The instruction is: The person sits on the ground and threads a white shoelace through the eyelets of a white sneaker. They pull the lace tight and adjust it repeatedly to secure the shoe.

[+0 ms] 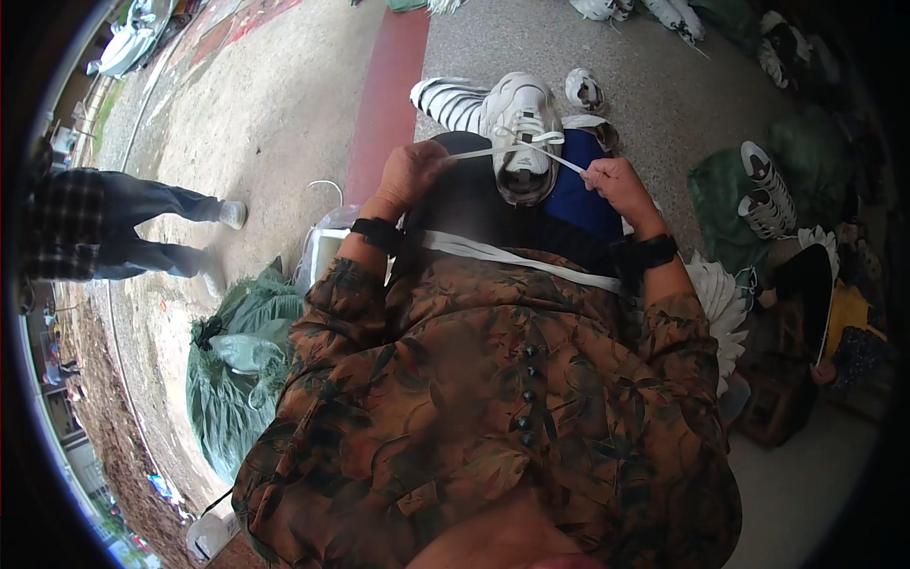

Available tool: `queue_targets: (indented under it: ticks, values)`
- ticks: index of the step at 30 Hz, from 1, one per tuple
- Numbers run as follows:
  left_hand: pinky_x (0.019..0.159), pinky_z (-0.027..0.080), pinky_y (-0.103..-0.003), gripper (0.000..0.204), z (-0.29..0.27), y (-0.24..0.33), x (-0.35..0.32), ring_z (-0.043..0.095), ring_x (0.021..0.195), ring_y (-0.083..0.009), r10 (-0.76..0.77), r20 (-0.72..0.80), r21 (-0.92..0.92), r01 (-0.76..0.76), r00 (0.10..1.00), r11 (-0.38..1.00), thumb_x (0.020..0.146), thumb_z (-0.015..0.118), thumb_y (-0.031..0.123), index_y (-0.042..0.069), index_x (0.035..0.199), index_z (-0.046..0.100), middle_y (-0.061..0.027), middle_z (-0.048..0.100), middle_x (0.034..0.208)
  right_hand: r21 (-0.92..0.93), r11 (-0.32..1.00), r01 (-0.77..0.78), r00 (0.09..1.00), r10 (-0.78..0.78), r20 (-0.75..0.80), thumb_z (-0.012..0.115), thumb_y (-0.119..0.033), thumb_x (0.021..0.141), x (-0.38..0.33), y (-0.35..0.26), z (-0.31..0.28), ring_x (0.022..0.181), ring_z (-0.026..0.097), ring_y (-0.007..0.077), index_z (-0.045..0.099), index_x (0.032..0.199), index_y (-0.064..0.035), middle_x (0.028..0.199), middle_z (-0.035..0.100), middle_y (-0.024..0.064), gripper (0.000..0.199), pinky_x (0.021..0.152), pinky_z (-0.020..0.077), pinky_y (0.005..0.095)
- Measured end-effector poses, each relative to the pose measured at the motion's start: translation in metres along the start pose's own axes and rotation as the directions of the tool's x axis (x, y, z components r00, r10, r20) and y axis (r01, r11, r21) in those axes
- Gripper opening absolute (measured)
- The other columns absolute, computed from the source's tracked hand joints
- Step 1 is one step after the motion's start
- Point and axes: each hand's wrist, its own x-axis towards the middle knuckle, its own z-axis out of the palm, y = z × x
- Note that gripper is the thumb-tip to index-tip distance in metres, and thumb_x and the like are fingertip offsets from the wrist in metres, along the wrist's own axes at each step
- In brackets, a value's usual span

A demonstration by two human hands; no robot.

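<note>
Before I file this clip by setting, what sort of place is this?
Probably an outdoor yard where shoes are sorted or finished. Both hands, left and right, pull a lace on a white sneaker; more sneakers lie on green sacks across speckled pavement.

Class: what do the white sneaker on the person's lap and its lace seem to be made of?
White low-top sneaker: probably smooth synthetic leather, with a slight sheen on stitched panels; it might be real leather. Flat white lace: woven fabric by its look, a thin matte ribbon pulled taut between the left hand and right hand.

Green mesh sack [232,379] lower left
</note>
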Motion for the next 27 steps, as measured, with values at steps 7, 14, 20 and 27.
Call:
queue_targets:
  ticks: [7,14,20,27]
  values:
    - [0.068,0.048,-0.032,0.016,-0.008,-0.012,-0.008,0.063,0.072,-0.0237,0.091,-0.06,-0.027,-0.092,0.994,0.995,0.077,0.067,0.016,0.004,0.087,0.064,-0.0107,0.065,0.078,0.516,0.829,-0.213,0.977,0.182,0.112,0.053,-0.021,0.089,-0.005,-0.01,-0.031,0.045,0.033,0.0033,0.053,0.065,-0.0064,0.053,0.042,-0.0046,0.028,0.043,0.0243,0.0184]
    - [0.064,0.047,-0.027,0.006,-0.027,-0.051,-0.026,0.059,0.067,-0.0134,0.035,-0.105,-0.097,-0.045,0.994,0.994,0.079,0.062,0.005,0.002,0.084,0.065,-0.0056,0.063,0.073,0.292,0.909,-0.299,0.954,0.28,0.108,0.057,-0.019,0.083,-0.033,0.009,-0.081,0.052,0.039,0.0023,0.058,0.069,-0.0081,0.059,0.047,-0.0068,0.018,0.048,0.0283,0.0174]
    - [0.063,0.047,-0.024,0.005,-0.058,-0.081,-0.059,0.055,0.066,-0.0089,-0.19,-0.119,-0.197,0.164,0.975,0.966,0.079,0.062,0.001,0.0,0.082,0.066,-0.0015,0.062,0.071,0.281,0.903,-0.326,0.944,0.327,0.045,0.059,-0.019,0.08,-0.062,0.04,-0.121,0.05,0.036,0.0026,0.059,0.069,-0.0063,0.057,0.045,-0.0065,0.017,0.046,0.0268,0.0198]
    - [0.066,0.047,-0.024,0.009,-0.068,-0.094,-0.083,0.058,0.068,-0.0102,-0.266,0.049,0.029,0.265,0.963,0.964,0.076,0.063,0.003,0.002,0.084,0.067,-0.0055,0.065,0.075,-0.28,0.92,-0.275,0.961,0.26,-0.091,0.06,-0.013,0.07,-0.081,0.067,-0.139,0.05,0.045,0.0082,0.061,0.066,-0.0015,0.056,0.052,-0.0015,0.012,0.048,0.0348,0.0235]
